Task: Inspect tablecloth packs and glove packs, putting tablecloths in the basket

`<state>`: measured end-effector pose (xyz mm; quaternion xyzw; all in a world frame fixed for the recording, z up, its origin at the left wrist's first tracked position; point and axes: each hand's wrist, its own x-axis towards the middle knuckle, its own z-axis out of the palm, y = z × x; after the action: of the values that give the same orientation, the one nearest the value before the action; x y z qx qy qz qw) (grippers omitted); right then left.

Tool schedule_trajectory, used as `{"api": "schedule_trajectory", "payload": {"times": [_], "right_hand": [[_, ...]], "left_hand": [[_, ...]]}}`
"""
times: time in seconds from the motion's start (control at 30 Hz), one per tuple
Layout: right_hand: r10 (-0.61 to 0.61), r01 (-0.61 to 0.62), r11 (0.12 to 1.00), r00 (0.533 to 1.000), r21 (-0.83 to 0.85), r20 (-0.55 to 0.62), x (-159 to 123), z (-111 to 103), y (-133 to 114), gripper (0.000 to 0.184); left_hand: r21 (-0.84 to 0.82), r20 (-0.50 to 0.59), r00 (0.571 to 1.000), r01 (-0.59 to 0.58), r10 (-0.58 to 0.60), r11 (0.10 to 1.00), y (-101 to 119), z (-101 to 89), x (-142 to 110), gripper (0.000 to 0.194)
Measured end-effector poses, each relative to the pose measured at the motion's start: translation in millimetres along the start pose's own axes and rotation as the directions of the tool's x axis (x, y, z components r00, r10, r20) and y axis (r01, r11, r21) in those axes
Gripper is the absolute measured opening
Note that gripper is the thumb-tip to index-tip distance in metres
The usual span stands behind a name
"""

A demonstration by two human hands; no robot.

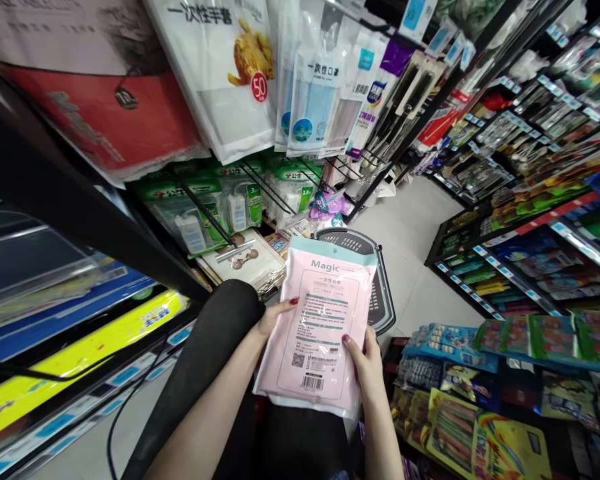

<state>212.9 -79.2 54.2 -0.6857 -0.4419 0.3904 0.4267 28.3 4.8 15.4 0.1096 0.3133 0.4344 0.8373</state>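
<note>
- One stretch of pale floor [415, 267] ran between the shelving.
- One grey basket [353, 238] stood on it, partly hidden behind the pack.
- One red-and-pink pack [120, 120] hung at upper left.
- One white glove pack [220, 113], marked 50, hung just beside it.
- One pink pack [325, 320] was held above the lap, in front of the basket, its printed side facing up. It looked flat, glossy and unopened, with a pale margin along the bottom.
- At least three green-topped packs [195, 227] hung beneath the white one.
- Two hands gripped the pink pack, each partly closed over a side edge: the left hand [275, 317] higher up, the right hand [367, 357] lower. Both thumbs lay on the front; the fingers behind could not be seen fully.
- One teal band [350, 254] crossed its top, above the word "Magic".
- One barcode [313, 383] and one smaller QR code [298, 360] sat near its bottom.
- Two red thumbnails showed.
</note>
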Motion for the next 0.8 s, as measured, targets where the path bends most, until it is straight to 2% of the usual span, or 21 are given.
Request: {"api": "schedule_trajectory", "payload": {"times": [0.8], "right_hand": [[0.008,-0.008,1.0,1.0,-0.005,-0.009,-1.1,-0.5,6.1,0.031]], "left_hand": [[-0.025,0.111,0.994,0.01,-0.007,1.0,-1.4,-3.0,1.7,0.023]]}}
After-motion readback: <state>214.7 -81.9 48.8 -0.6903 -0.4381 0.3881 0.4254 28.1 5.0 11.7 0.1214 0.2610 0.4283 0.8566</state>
